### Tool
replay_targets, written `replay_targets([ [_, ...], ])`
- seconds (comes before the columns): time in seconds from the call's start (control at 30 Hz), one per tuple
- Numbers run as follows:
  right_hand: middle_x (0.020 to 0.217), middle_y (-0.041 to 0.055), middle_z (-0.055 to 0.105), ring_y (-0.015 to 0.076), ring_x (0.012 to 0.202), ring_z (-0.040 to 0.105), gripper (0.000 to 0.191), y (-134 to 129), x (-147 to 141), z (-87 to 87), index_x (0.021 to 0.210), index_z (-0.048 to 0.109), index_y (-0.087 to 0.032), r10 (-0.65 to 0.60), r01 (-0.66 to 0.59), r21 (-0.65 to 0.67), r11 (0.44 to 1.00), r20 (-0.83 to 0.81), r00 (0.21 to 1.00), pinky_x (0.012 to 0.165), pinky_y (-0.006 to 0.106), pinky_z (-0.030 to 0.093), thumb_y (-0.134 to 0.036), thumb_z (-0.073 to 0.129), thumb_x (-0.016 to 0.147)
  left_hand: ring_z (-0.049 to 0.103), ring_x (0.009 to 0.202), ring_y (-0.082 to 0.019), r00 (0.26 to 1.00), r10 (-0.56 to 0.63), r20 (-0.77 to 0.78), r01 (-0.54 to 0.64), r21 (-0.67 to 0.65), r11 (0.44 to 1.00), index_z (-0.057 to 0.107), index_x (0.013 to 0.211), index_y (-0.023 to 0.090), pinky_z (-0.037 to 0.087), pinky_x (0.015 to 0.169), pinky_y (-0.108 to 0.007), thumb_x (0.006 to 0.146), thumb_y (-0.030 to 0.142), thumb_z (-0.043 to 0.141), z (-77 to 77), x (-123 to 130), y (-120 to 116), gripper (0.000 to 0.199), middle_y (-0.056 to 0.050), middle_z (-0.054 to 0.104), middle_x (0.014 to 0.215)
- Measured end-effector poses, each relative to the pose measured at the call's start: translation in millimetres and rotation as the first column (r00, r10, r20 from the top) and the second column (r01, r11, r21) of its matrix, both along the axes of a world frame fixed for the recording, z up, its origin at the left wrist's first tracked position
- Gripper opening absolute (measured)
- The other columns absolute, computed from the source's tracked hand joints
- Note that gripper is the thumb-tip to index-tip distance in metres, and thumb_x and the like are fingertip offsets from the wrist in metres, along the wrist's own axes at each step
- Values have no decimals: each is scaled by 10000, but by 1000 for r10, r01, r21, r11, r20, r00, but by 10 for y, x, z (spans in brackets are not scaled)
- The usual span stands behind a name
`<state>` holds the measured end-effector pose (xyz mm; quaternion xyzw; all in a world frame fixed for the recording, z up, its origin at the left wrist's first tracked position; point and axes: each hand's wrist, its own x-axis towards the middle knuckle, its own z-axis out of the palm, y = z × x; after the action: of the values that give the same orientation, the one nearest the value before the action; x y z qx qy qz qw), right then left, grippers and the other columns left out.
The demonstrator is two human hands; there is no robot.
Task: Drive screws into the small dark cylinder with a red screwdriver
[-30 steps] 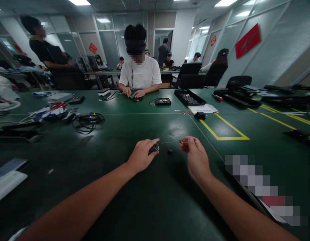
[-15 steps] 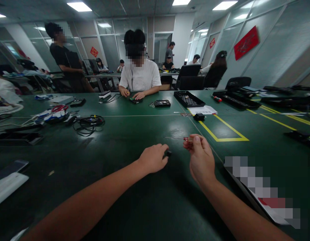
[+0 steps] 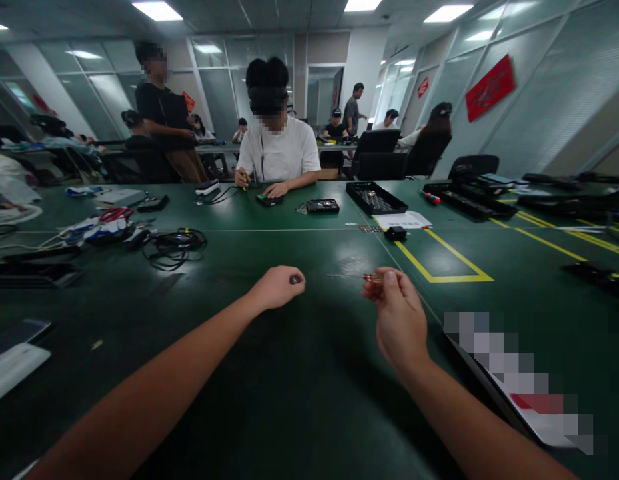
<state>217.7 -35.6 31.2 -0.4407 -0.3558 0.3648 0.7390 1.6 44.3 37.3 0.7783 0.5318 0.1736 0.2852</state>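
The right hand (image 3: 400, 310) pinches a slim screwdriver (image 3: 369, 277) by its reddish, seemingly translucent handle, fingers closed near the front, likely to leave the thin, straight shaft free above the glossy green tabletop (image 3: 299, 400). Facing its tip but apart, the left hand (image 3: 276, 288) curls round a dark, rounded piece (image 3: 295, 280) (mostly hidden), perhaps to keep it from rolling.
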Motion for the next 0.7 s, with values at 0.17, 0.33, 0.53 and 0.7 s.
replay_targets([
  [0.17, 816, -11, 678, 165, 743, 619, 338, -12, -10, -8, 934, 673, -243, 19, -19, -7, 1000, 5, 1000, 728, 335, 490, -571, 705, 855, 578, 646, -124, 857, 405, 318, -376, -151, 914, 724, 1135, 170, 387, 524, -228, 845, 305, 656, 87, -871, 168, 328, -55, 691, 931],
  [0.33, 823, -8, 681, 173, 746, 621, 329, -16, -25, -33, 933, 668, -246, 30, -29, -38, 999, 17, 999, 726, 336, 491, -565, 697, 856, 526, 636, -72, 549, 637, 542, -601, -274, 751, 679, 1175, 156, 354, 495, -173, 880, 268, 661, 278, -1751, 91, 316, -13, 612, 941],
  [0.53, 823, -6, 691, 170, 731, 619, 329, -3, -29, -78, 931, 671, -245, 48, -47, -48, 998, 20, 999, 715, 330, 491, -565, 697, 860, 484, 576, -54, 167, 772, 613, -875, -269, 403, 594, 991, 132, 342, 495, -169, 965, 109, 502, 382, -2406, -112, 98, 31, 551, 826],
  [0.7, 815, -4, 697, 167, 726, 612, 337, -4, -46, -70, 924, 678, -241, 62, -60, -54, 997, 24, 998, 713, 326, 489, -569, 702, 855, 460, 516, -56, -57, 740, 670, -946, -273, 175, 508, 854, 147, 364, 505, -174, 919, 35, 462, 334, -2724, -187, 138, 51, 474, 716],
])
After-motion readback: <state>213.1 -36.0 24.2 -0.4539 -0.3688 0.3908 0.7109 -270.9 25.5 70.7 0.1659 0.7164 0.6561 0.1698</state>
